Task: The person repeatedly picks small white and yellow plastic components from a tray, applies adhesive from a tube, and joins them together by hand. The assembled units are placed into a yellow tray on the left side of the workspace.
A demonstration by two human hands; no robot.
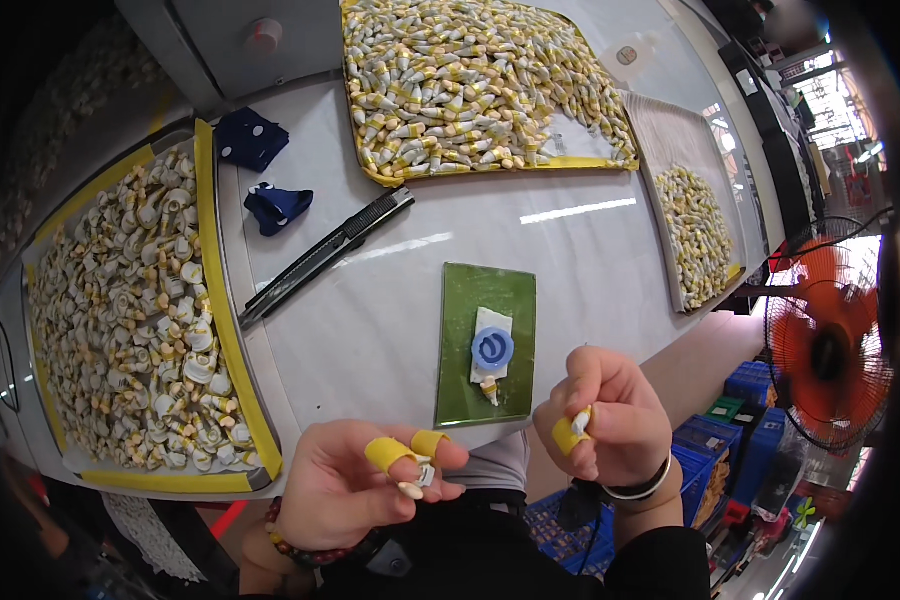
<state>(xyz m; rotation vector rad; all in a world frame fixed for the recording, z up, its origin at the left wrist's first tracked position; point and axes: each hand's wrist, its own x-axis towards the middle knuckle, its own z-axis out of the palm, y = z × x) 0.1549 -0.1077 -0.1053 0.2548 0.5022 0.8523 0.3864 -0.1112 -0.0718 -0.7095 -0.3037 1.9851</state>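
My left hand (355, 478), with yellow tape round two fingertips, is closed on a small white piece (425, 472) with a pale tip. To its right my right hand (615, 415), one finger also taped yellow, pinches another small whitish piece (582, 420). Fingers cover much of both pieces. Between and beyond the hands lies a green cutting mat (457, 360). On it a blue round mould (493, 348) rests on a white pad (489, 317). A small white piece with a yellow band (490, 391) lies at the pad's near end.
Trays of small white-and-yellow pieces stand at left (208, 250), far side (570, 163) and right (667, 250). A black utility knife (325, 255) lies diagonally near two dark blue dotted cloth pieces (253, 140). An orange fan (828, 315) and blue crates (705, 440) are at right.
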